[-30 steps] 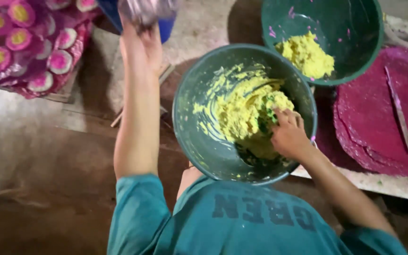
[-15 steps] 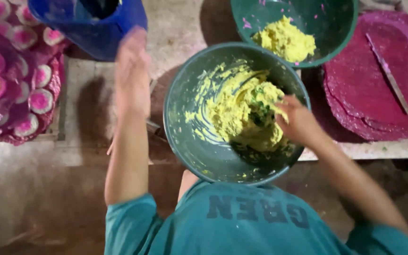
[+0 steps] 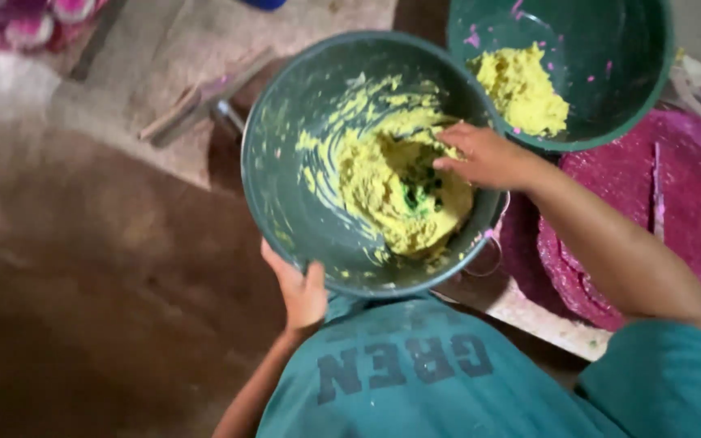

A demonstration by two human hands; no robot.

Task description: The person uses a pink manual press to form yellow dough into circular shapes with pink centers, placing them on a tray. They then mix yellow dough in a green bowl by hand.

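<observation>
Two green bowls stand here, each holding one mass of yellow dough. The left hand (image 3: 302, 294) clamps its grip on the near rim of the nearer bowl (image 3: 285, 162), thumb over the edge. The right hand (image 3: 487, 156) presses loosely curled fingers into that bowl's yellow dough (image 3: 383, 182), grasping nothing firmly. Beyond the right grip sits the second bowl (image 3: 610, 73); beneath it lie pink discs (image 3: 691, 211) on the worktop (image 3: 513, 304). Left of the left grip, open brown floor (image 3: 83, 308).

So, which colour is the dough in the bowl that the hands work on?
Yellow dough with a small dark green patch, in a green bowl; head view.
</observation>
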